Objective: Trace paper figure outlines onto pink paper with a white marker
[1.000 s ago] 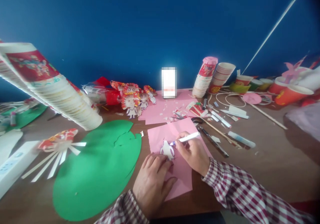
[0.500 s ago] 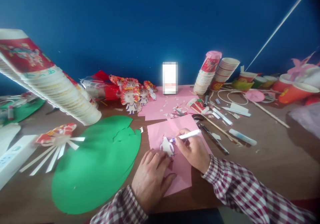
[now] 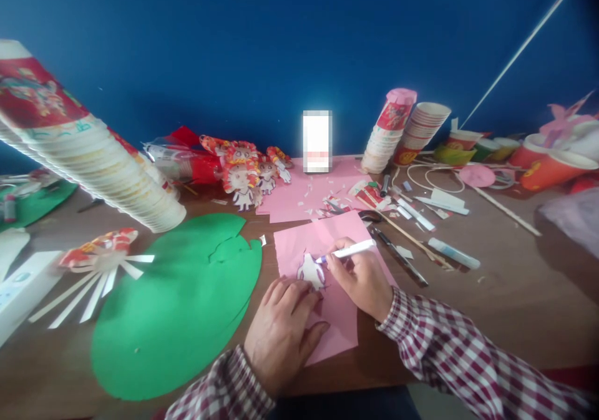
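A pink sheet of paper point(image 3: 337, 320) lies on the table in front of me, with a small white paper figure cutout point(image 3: 310, 271) on it. Dark purple lines run along the figure's edges. My left hand point(image 3: 286, 323) lies flat, fingers stretched, its fingertips on the lower part of the figure and on the sheet. Between the thumb and fingers of my right hand point(image 3: 362, 278) is a white marker point(image 3: 352, 251). Its purple tip points left and meets the figure's upper right edge, or comes very near it.
Left lies a large green paper leaf point(image 3: 182, 320), below a leaning stack of paper cups point(image 3: 121, 170). Decorated paper figures point(image 3: 242, 180) stand at the back. More stacked cups point(image 3: 384, 139), scraps, a black pen point(image 3: 401, 258) and a glue tube point(image 3: 453, 254) are at right.
The camera view has shifted slightly. Both hands keep nearly the same places, and the marker tip stays by the figure's upper right edge.
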Motion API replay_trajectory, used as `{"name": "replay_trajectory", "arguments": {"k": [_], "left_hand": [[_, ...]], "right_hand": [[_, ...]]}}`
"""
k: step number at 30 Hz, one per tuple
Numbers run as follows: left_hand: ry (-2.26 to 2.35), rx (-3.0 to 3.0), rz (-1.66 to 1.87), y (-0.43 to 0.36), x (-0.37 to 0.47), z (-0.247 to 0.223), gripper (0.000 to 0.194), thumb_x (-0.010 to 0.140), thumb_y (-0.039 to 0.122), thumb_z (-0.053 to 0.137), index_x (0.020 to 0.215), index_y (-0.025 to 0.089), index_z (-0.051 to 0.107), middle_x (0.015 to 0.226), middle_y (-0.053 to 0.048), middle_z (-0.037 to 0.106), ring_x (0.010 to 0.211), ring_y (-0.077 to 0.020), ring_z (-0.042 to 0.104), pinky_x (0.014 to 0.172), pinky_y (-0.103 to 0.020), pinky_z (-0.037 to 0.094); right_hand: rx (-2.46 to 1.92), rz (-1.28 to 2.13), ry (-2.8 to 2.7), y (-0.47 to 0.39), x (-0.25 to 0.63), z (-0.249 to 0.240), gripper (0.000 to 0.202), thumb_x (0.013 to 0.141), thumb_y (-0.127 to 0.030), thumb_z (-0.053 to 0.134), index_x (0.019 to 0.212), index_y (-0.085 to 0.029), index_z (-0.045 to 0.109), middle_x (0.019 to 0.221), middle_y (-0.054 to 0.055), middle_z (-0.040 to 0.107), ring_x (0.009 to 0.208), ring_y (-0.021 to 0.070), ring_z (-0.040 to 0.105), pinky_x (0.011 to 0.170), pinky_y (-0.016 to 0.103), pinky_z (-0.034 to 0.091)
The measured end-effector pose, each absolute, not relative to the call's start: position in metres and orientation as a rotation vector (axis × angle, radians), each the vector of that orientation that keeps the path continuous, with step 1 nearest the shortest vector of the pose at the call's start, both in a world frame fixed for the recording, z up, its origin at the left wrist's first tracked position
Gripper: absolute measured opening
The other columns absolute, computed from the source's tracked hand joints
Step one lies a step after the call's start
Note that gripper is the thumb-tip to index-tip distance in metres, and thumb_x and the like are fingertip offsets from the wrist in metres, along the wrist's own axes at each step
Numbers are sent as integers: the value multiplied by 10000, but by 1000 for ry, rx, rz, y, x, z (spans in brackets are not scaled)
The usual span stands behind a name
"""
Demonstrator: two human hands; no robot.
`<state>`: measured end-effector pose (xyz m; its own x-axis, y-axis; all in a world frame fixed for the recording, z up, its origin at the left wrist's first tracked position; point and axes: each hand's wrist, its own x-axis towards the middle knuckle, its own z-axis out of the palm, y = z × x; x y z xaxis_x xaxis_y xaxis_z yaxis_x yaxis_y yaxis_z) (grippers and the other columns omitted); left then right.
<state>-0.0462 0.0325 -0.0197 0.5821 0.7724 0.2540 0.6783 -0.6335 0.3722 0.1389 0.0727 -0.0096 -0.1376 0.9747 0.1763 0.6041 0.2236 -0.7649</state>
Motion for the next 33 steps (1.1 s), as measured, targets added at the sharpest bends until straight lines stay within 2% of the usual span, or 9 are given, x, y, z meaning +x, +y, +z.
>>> {"name": "replay_trajectory", "arguments": {"k": [26, 33], "left_hand": [[1206, 2581, 564, 33, -45, -21, 336, 830, 344, 540, 1120, 176, 561, 1109, -86, 543, 1042, -256, 458, 949, -486, 400], [1203, 2582, 563, 34, -46, -20, 342, 830, 345, 539, 1129, 178, 560, 1113, -88, 541, 1051, -252, 459, 953, -478, 403]], "right_hand": [[-1464, 701, -1827, 74, 138, -10, 147, 894, -296, 453, 825, -187, 525, 606, -5, 607, 457, 102, 512, 443, 210, 354], [-1465, 702, -1839, 74, 138, -10, 147, 896, -288, 448, 833, -183, 530, 628, 4, 617, 493, 111, 539, 483, 213, 385]]}}
